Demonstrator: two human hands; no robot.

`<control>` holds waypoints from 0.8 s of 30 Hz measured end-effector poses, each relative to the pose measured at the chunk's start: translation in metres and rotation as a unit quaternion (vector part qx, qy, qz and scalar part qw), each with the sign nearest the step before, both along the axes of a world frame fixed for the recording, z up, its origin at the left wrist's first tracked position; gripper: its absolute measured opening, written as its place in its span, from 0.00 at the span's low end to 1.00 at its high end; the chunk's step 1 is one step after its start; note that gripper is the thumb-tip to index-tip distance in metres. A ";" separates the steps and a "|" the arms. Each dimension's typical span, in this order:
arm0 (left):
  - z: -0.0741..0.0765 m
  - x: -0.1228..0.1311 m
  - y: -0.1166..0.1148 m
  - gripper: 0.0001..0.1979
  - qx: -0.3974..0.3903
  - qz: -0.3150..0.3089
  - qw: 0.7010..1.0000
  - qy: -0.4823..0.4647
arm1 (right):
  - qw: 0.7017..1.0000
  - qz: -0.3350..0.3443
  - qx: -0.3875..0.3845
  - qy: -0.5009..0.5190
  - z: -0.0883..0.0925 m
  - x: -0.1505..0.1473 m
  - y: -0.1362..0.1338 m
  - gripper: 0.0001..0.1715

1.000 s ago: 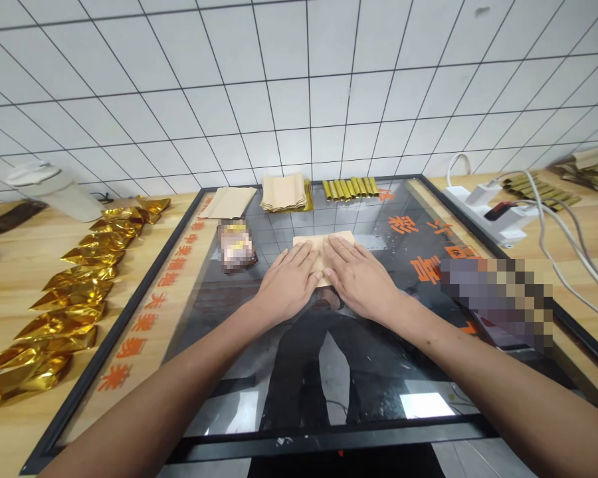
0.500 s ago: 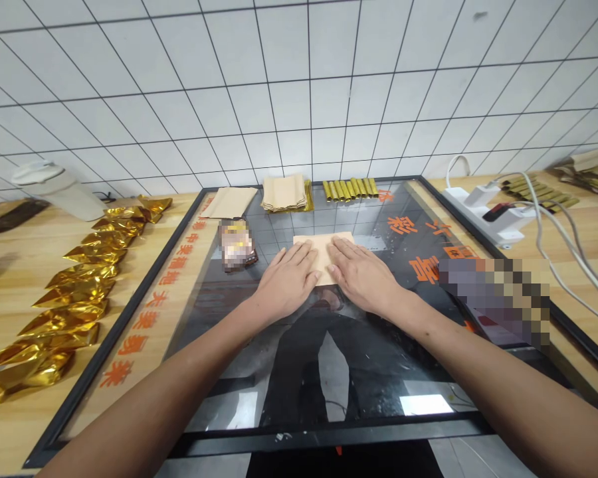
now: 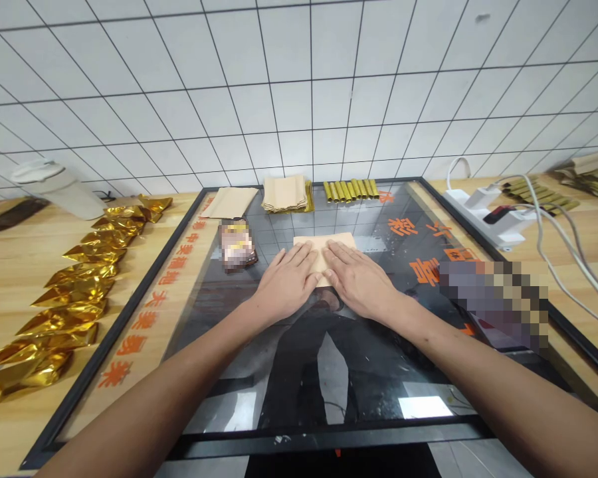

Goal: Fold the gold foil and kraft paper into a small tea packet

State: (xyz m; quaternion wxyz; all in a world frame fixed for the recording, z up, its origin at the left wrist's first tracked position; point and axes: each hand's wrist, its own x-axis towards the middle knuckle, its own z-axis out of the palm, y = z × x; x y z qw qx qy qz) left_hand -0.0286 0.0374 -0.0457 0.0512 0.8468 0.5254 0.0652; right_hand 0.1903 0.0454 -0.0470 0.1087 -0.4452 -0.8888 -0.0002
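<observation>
Broadly, from my remote seat I see a white tiled wall (image 3: 279, 60) across the back, with a wooden table (image 3: 10, 279) below it. On the table lies a black-framed glass panel (image 3: 389, 358) bearing orange characters. To its left runs an overlapping row of gold foil packets (image 3: 82, 273); beyond the right edge sits a white power strip (image 3: 483, 216) with cables plugged in.

Near the middle of the glass I have the left hand (image 3: 288, 279) and the right hand (image 3: 359, 275) palm down, fingers extended and side by side. Neither grasps anything; both rest flat on a piece of brown paper (image 3: 319, 264), which lies between and under them. I read the step in hand as pressing or smoothing that piece. The next move, I judge, calls for even pressure outward and a clean lift, so that the paper does not skid or curl.

Behind the hands, near the far frame, are a stack of brown paper pieces (image 3: 283, 194) and, smaller still, a line of gold tubes (image 3: 351, 190).
</observation>
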 end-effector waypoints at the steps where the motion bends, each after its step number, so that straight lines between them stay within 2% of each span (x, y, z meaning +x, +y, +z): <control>1: 0.000 0.000 0.000 0.32 0.001 -0.001 1.000 -0.001 | 1.000 -0.003 0.000 -0.002 0.000 0.001 0.001 0.37; 7: 0.001 0.001 0.000 0.31 0.003 0.005 1.000 0.002 | 1.000 -0.007 -0.008 -0.005 0.003 0.001 0.002 0.37; 17: 0.006 0.003 -0.002 0.30 0.008 0.007 1.000 0.001 | 0.998 -0.053 -0.017 -0.020 0.007 0.010 0.010 0.36; 24: 0.002 0.002 -0.002 0.31 0.015 0.008 1.000 -0.005 | 0.999 0.002 0.020 0.025 0.003 0.007 0.010 0.36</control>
